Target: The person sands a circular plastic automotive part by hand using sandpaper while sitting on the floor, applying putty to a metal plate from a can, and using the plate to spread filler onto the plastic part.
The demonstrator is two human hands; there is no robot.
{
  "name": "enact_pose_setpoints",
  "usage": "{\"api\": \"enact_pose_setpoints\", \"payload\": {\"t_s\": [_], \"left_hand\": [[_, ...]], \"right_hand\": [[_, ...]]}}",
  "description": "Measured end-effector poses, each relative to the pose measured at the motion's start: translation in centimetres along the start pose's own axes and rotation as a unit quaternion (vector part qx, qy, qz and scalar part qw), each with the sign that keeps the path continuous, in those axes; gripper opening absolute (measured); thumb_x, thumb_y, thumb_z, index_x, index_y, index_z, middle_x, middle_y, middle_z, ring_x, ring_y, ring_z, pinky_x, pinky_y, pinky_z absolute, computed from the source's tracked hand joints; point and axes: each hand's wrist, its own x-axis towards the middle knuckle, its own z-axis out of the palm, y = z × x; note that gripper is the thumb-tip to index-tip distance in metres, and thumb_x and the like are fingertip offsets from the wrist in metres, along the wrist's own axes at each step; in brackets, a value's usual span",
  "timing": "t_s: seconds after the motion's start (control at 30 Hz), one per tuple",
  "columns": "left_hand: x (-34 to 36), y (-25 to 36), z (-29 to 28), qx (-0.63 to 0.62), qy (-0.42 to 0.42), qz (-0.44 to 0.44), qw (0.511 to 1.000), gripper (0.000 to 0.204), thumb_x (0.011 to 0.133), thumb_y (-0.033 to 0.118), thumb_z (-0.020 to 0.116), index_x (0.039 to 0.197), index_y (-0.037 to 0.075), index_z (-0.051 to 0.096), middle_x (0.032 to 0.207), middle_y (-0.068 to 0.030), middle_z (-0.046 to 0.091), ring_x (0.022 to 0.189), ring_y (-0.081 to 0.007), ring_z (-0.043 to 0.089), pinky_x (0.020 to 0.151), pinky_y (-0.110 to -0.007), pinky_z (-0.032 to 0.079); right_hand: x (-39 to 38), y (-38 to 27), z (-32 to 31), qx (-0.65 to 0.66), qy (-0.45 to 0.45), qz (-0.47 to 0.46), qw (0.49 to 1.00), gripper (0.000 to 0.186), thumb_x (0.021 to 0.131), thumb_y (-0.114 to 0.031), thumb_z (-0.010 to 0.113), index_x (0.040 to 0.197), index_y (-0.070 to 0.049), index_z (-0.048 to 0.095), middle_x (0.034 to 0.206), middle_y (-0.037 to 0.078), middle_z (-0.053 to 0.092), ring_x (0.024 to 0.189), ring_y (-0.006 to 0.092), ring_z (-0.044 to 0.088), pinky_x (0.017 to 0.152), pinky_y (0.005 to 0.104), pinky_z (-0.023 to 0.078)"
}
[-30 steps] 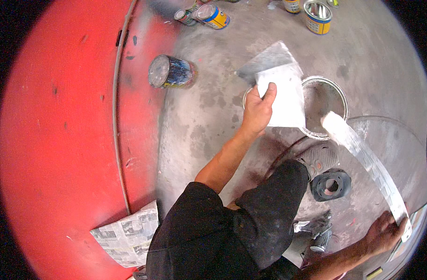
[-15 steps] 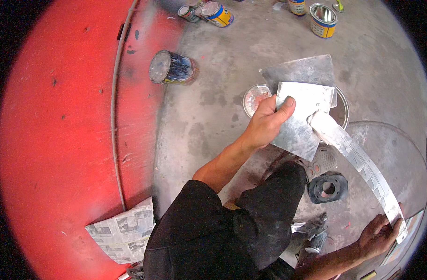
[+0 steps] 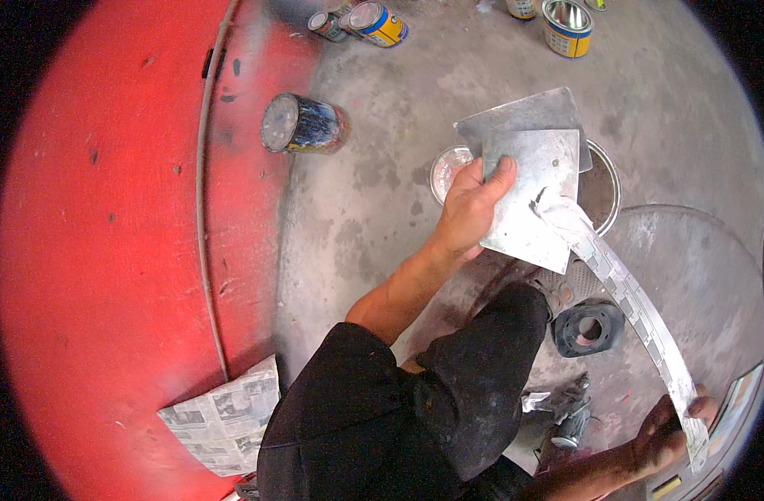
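My left hand (image 3: 474, 209) grips a stack of metal plates (image 3: 524, 167) at the middle, thumb on the front one. Near the right edge, my right hand (image 3: 670, 430) holds a long, pale metal strip (image 3: 641, 313) by its lower end. The strip's upper end, covered in white paste (image 3: 566, 213), lies against the front plate. Behind the plates an open round can (image 3: 602, 196) and a round lid with pink smears (image 3: 447, 175) show in part on the floor.
A red painted surface with a cable (image 3: 202, 209) fills the left, with newspaper (image 3: 219, 417) low on it. A stained can (image 3: 302, 125) and several yellow-blue cans (image 3: 570, 33) stand farther back. A sandal (image 3: 570, 284), a black ring-shaped piece (image 3: 570, 338) and a spray gun (image 3: 570, 430) are near my leg.
The plates have swung rightward over the open can and turned more upright. My right hand has drawn the strip down and left, and its pasted tip now rests on the front plate.
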Motion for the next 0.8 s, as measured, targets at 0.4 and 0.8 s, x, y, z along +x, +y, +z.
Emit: {"api": "enact_pose_setpoints", "payload": {"t_s": [0.4, 0.8], "left_hand": [[0.4, 0.0, -1.2, -0.002, 0.008, -0.052, 0.999, 0.028, 0.097, 0.021, 0.053, 0.115, 0.000, 0.057, 0.104, -0.0055, 0.062, 0.090, -0.0138, 0.063, 0.074, -0.030, 0.054], [0.0, 0.1, -1.6, 0.080, 0.093, 0.111, 0.986, 0.028, 0.100, 0.023, 0.049, 0.113, 0.000, 0.058, 0.097, -0.0020, 0.063, 0.085, -0.0079, 0.056, 0.076, -0.025, 0.046]], "right_hand": [[-0.3, -0.5, 0.3, -0.121, 0.032, -0.029, 0.992, 0.031, 0.085, -0.014, 0.065, 0.093, -0.005, 0.036, 0.094, 0.009, 0.038, 0.088, 0.0179, 0.039, 0.084, 0.0311, 0.034], [1.2, -1.1, -1.9, 0.062, 0.064, -0.006, 0.996, 0.027, 0.088, -0.015, 0.060, 0.102, -0.001, 0.042, 0.099, 0.012, 0.045, 0.087, 0.0190, 0.045, 0.078, 0.0314, 0.040]]}}
